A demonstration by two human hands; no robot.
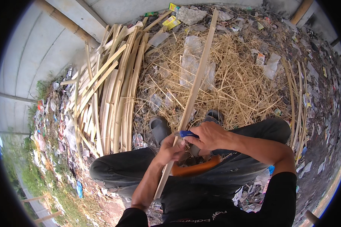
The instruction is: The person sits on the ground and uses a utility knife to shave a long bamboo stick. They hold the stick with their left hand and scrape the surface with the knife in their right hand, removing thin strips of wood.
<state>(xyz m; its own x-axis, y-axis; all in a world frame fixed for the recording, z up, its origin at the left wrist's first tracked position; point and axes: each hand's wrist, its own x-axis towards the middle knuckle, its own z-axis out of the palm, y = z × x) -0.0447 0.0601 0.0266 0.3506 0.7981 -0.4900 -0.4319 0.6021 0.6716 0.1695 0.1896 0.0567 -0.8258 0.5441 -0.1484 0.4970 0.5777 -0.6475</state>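
A long, pale split-bamboo strip [197, 81] slants from between my legs up toward the far wall. My left hand [169, 152] is closed around its lower part. In my right hand [211, 136] is a blue-handled utility knife [187, 134], its blade end against the strip just beyond my left fingers. How deep the blade sits cannot be made out. Below the hands, an orange piece [197, 167] shows between my thighs, partly covered by the strip and my left hand. My dark clogs [161, 128] rest on the ground past the hands.
Many split-bamboo strips [119, 90] lie stacked at the left. Thin shavings [242, 79] cover the ground ahead, with a clear plastic sheet [189, 64] among them. More narrow strips [300, 106] lie at the right. Litter is scattered around, and a pale wall [30, 56] stands at the left.
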